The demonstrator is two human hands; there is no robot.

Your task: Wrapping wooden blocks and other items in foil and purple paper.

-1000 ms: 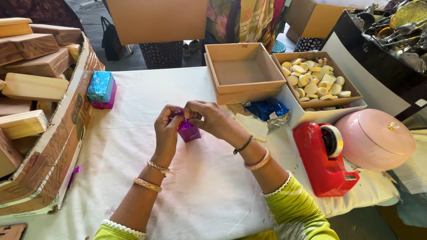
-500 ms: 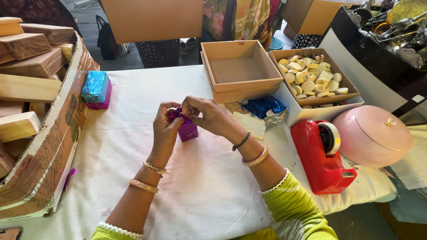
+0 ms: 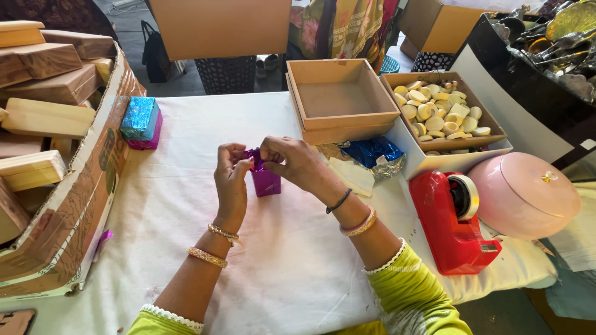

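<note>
A small purple foil-wrapped block [image 3: 265, 178] is stood upright on the white tablecloth [image 3: 292, 267] near the middle of the table, and its top edge is pinched from both sides. The left hand [image 3: 231, 180] is closed on the foil at the block's upper left corner, thumb and fingertips pressed together on the wrapping; the right hand [image 3: 292, 161] is closed on the same top fold from the right, its fingers curled over the foil. Bangles are worn on both wrists, and yellow-green sleeves are seen at the near edge. To the far left of the hands, two wrapped blocks [image 3: 141, 122] — a blue one stacked on a pink one — are set beside a large cardboard carton [image 3: 81, 198] filled with bare wooden blocks [image 3: 43, 118]. Just beyond the right hand, an empty shallow cardboard box [image 3: 338, 99] is placed, and a loose sheet of blue foil [image 3: 371, 152] lies crumpled below it. Farther right, a second tray [image 3: 444, 115] is filled with pale round and square pieces. At the near right, a red tape dispenser [image 3: 453, 220] is stood just beside a pink lidded container [image 3: 528, 195], the two nearly touching.
</note>
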